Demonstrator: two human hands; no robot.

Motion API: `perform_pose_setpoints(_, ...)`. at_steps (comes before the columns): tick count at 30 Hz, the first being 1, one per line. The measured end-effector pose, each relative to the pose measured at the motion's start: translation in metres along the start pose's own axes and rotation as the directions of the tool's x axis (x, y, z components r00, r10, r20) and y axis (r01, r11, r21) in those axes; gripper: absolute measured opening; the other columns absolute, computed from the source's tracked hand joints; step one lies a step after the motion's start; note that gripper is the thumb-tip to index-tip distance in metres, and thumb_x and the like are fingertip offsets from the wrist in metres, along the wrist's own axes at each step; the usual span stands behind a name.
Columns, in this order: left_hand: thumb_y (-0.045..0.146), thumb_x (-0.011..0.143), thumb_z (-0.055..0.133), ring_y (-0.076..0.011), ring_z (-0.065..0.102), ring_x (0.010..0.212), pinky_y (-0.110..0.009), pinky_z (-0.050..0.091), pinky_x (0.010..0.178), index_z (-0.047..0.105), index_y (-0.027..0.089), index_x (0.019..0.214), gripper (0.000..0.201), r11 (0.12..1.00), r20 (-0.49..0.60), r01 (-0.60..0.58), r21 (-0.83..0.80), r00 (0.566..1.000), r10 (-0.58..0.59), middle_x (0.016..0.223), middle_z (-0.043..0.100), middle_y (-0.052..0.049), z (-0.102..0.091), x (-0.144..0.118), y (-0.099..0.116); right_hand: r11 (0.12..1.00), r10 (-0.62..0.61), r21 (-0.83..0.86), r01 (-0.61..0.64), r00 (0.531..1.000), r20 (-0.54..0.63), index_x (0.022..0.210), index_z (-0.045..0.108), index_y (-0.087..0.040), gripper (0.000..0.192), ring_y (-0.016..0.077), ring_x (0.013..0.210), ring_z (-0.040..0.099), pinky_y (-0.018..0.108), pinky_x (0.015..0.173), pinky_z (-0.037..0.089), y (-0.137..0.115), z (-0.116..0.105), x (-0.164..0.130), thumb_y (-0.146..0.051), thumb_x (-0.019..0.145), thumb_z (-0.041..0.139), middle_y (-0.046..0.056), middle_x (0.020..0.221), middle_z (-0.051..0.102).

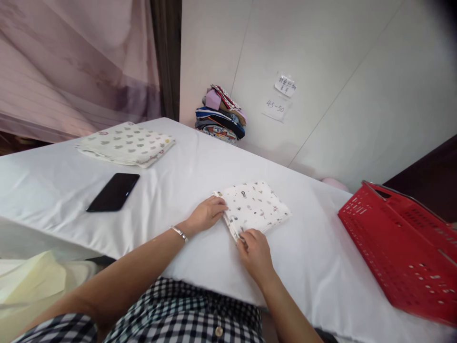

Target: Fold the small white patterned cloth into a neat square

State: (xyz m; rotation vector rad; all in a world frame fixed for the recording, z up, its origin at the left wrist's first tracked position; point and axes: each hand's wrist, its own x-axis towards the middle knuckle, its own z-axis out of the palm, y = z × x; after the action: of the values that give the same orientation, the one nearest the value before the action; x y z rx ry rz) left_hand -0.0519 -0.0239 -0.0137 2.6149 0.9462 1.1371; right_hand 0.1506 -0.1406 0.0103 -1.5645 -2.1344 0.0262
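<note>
1. Lying folded on the white counter (171, 181), the printed cloth (255, 206) looks light, soft and limp.
2. Left hand (207, 214) presses flat on its left edge; right hand (255, 255) pinches the near corner.
3. Grip folded edges, since loose layers would likely slip apart.

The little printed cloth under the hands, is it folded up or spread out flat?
Folded. The printed cloth lies as a small square, layered edges showing where the left hand and right hand press.
</note>
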Motion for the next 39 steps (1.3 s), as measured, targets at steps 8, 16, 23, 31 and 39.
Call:
perform_pose_setpoints(8,0.024,0.088,0.050,-0.0181,0.055,0.097,-0.032,0.049,0.084,0.065,0.021,0.101,0.020,1.000,0.048,0.001,0.014,0.999,-0.002,0.103,0.060,-0.007,0.003,-0.001,-0.002,0.997,-0.025,-0.075,0.024,1.000,-0.010,0.078,0.060,-0.019,0.007,0.0177,0.076,0.053,0.029,0.071,0.037,0.001,0.002,0.003,-0.021,0.082,0.054,0.003,0.075,0.059)
perform_pose_setpoints(16,0.025,0.092,0.040,-0.0171,0.057,0.093,-0.030,0.049,0.080,0.066,0.020,0.099,0.027,0.998,0.054,0.040,0.048,0.998,-0.042,0.102,0.061,-0.008,0.003,0.001,0.004,0.994,-0.082,-0.076,0.075,0.993,-0.080,0.073,0.058,-0.019,0.023,0.0156,0.072,0.052,0.028,0.067,0.036,0.004,0.001,0.004,-0.016,0.089,0.041,0.003,0.070,0.057)
perform_pose_setpoints(23,0.024,0.092,0.039,-0.0161,0.059,0.090,-0.029,0.049,0.079,0.065,0.019,0.098,0.027,0.999,0.085,0.038,0.023,0.996,-0.040,0.101,0.061,-0.007,0.001,0.002,0.006,0.982,-0.177,-0.079,0.174,0.983,-0.039,0.082,0.058,-0.017,0.018,0.0183,0.081,0.051,0.032,0.073,0.039,0.005,0.000,-0.005,-0.020,0.090,0.043,0.006,0.082,0.057)
perform_pose_setpoints(31,0.012,0.081,0.045,-0.0155,0.059,0.099,-0.028,0.049,0.086,0.064,0.022,0.105,0.032,0.996,0.116,0.076,-0.045,0.991,-0.070,0.113,0.059,-0.005,0.001,-0.002,0.003,0.979,-0.192,-0.082,0.189,0.980,-0.042,0.091,0.059,-0.017,0.010,0.0196,0.086,0.052,0.033,0.076,0.042,0.006,0.000,-0.008,-0.019,0.085,0.050,0.006,0.088,0.057)
perform_pose_setpoints(39,0.015,0.076,0.051,-0.0122,0.063,0.081,-0.027,0.051,0.083,0.063,0.023,0.109,0.036,0.986,0.196,0.153,-0.072,0.971,-0.136,0.124,0.056,-0.004,-0.007,-0.002,0.013,0.993,-0.120,-0.025,0.118,0.989,-0.081,0.085,0.060,-0.019,0.015,0.0177,0.081,0.053,0.030,0.072,0.042,0.003,-0.002,-0.005,-0.018,0.087,0.045,0.005,0.082,0.059)
